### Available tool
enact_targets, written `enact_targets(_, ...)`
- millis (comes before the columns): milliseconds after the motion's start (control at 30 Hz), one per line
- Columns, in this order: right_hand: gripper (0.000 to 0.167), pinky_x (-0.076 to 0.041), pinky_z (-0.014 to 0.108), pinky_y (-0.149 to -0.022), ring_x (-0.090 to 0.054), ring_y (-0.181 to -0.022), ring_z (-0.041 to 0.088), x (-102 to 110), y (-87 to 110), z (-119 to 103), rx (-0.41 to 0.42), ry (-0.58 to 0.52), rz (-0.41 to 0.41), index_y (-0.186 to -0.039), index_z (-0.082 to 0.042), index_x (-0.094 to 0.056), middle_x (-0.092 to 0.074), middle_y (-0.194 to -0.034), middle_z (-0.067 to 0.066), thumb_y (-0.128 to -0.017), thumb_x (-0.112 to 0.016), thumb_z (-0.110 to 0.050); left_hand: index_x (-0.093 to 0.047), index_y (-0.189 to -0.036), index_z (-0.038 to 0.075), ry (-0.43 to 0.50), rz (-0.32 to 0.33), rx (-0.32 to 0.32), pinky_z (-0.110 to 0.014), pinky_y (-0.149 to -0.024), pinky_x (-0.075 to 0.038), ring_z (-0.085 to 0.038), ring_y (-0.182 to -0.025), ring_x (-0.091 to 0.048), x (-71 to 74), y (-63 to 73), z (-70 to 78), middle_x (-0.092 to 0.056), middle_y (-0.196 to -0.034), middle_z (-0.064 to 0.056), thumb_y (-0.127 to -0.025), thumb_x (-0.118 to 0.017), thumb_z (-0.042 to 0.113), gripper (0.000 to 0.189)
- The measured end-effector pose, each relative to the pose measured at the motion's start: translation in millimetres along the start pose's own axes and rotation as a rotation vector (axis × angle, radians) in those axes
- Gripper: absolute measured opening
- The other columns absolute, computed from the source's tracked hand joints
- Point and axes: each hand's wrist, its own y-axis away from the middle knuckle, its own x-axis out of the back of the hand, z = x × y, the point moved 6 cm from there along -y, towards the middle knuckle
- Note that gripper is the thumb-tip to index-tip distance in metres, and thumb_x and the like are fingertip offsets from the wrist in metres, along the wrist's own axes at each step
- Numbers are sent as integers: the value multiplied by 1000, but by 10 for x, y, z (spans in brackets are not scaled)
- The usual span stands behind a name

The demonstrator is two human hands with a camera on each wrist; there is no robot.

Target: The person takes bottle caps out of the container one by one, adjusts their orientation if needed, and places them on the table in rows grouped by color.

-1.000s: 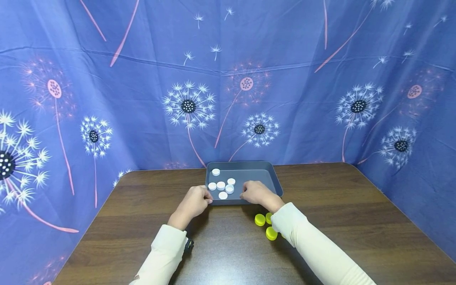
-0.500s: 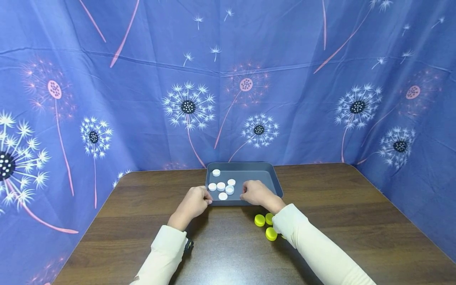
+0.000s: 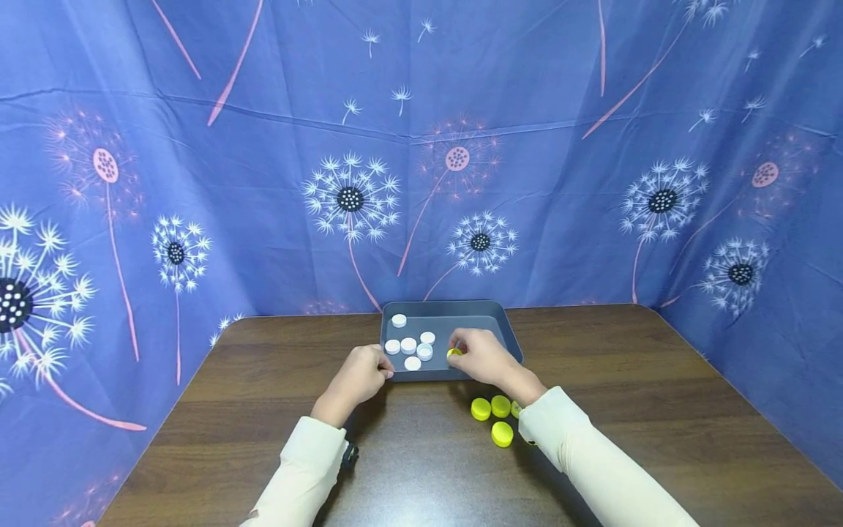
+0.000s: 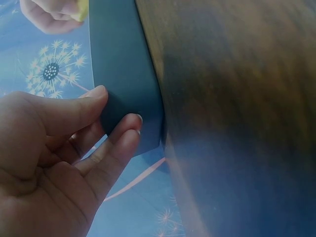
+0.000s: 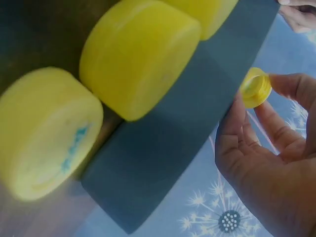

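Observation:
My left hand [image 3: 354, 377] pinches the near-left corner of a dark grey tray [image 3: 470, 323]; the left wrist view shows thumb and fingers on the tray's wall [image 4: 126, 64]. Over the tray's right half, my right hand [image 3: 486, 357] holds a yellow bottle cap [image 3: 454, 353] between thumb and fingers. In the right wrist view this yellow cap [image 5: 256, 89] has its hollow, ridged side showing. Several white bottle caps [image 3: 408, 345] lie in the left half of the tray, one of them [image 3: 399, 320] apart near the back.
On the wooden table [image 3: 276, 366], several yellow caps [image 3: 502, 434] lie in front of the tray's right side, partly behind the right sleeve. One yellow cap [image 5: 49, 133] bears blue marking. A blue dandelion-print cloth [image 3: 408, 183] hangs behind the table.
My right hand has lifted and turned a little, so the yellow cap in its fingers now shows. Its sleeve has shifted right, uncovering more of the yellow caps. The left hand stays put.

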Motion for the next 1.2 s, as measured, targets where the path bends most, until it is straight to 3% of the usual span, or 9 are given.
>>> enact_targets(267, 15, -49, 30, -70, -56, -80, 10, 117, 298, 11, 86, -26, 38, -102, -13, -75, -62, -90, -5, -88, -69, -12, -76, -75, 6, -9, -1, -10, -29, -69, -53, -13, -75, -62, 9, 3, 16, -62, -75, 3, -83, -75, -1, 11)
enact_targets(467, 12, -50, 26, -66, -58, -76, 10, 169, 595, 71, 111, -101, 28, -96, -11, -71, -62, -89, -6, -85, -73, -8, -76, -76, 6, -9, 0, -3, -30, -70, -54, -13, -76, -62, 12, -7, 22, -63, -76, 3, -84, -75, -2, 11)
enact_targets(667, 19, -52, 25, -65, -61, -80, 14, 162, 856, 46, 136, -121, 16, -89, -17, -68, -61, -90, -7, -80, -78, -3, -76, -75, 7, -7, -2, -8, -30, -69, -53, -13, -76, -62, 16, 4, 26, -62, -76, 3, -84, -74, -1, 12)
enact_targets(933, 24, -56, 27, -65, -61, -82, 9, 59, 1022, -11, 229, -113, -38, -83, -16, -67, -61, -90, -7, -74, -80, 3, -77, -76, 5, -3, 8, -21, -30, -69, -53, -13, -76, -62, 7, 2, 21, -63, -76, 3, -83, -75, -2, 10)
enact_targets(1200, 25, -53, 22, -66, -58, -80, 6, 6, 1075, -83, 295, -55, -118, -80, -15, -68, -60, -89, -7, -74, -80, 6, -77, -76, 6, -10, 9, -18, -29, -67, -53, -13, -75, -62, 7, 4, 25, -63, -76, 3, -83, -75, -2, 11)
